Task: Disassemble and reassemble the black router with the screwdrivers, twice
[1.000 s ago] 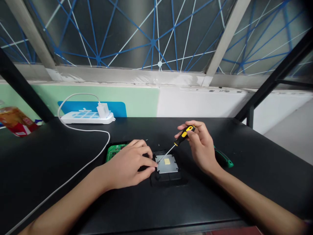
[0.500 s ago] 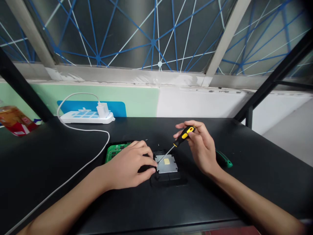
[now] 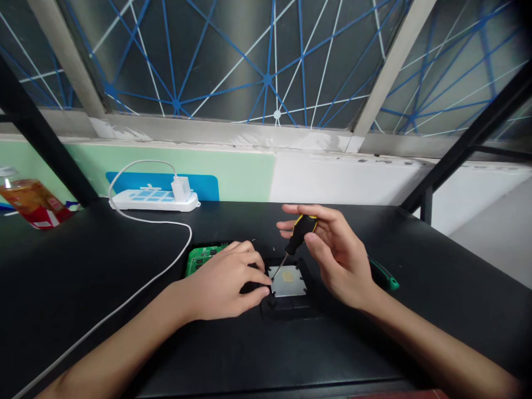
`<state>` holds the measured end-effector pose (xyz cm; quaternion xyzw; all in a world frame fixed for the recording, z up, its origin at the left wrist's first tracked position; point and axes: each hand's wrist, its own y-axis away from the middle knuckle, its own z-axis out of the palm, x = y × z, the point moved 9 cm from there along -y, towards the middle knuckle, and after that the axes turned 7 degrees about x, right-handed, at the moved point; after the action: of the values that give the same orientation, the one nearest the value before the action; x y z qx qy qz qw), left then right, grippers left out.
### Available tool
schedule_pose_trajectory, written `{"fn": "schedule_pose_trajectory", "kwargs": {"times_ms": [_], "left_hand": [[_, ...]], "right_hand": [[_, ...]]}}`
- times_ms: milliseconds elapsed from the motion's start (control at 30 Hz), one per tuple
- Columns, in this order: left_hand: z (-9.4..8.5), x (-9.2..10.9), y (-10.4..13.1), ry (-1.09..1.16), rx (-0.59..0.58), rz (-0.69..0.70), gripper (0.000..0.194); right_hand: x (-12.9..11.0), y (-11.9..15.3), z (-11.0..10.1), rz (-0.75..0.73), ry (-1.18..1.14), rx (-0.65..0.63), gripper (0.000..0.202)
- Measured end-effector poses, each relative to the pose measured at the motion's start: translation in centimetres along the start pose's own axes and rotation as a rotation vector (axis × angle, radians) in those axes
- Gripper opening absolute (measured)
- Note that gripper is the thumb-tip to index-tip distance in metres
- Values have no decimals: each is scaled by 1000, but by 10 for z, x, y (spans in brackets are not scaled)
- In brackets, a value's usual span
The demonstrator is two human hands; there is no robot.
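My right hand point(image 3: 338, 249) is closed round the handle of a black and yellow screwdriver point(image 3: 300, 233). Its tip points down at the left edge of a silver metal plate point(image 3: 288, 287), which has a pale yellow square point(image 3: 287, 276) on it and sits in a black housing point(image 3: 291, 308). At that same edge rest the fingertips of my left hand point(image 3: 235, 280), thumb and index finger near the screwdriver tip; whether something small is between them is hidden. Partly behind my left hand lies a green circuit board point(image 3: 201, 256) in a black case.
A white power strip point(image 3: 153, 200) with a plugged-in charger point(image 3: 181, 189) stands by the wall, its white cable point(image 3: 158, 277) running down the left. A drink bottle point(image 3: 35, 202) lies far left. Beyond my right wrist is a green and black tool point(image 3: 384, 275).
The screwdriver has become more upright, its handle moving left with my right hand. The whole view has shifted slightly. My left hand keeps its place at the plate's edge.
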<state>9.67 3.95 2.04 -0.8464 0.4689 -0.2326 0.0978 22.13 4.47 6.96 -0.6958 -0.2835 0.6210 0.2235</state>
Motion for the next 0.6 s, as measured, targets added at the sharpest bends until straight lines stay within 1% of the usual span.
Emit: {"fn": "schedule_pose_trajectory", "kwargs": {"times_ms": [167, 333, 467, 600], "left_hand": [[1, -1, 1, -12, -15, -10, 16], [1, -1, 2, -25, -47, -26, 16], [1, -1, 2, -20, -45, -22, 16], [1, -1, 2, -17, -35, -19, 16]], "right_hand": [[-6, -3, 7, -56, 23, 22, 29], [-7, -4, 15, -19, 75, -57, 32], [-11, -5, 17, -32, 95, -86, 33], [-10, -7, 18, -57, 136, -91, 34]]}}
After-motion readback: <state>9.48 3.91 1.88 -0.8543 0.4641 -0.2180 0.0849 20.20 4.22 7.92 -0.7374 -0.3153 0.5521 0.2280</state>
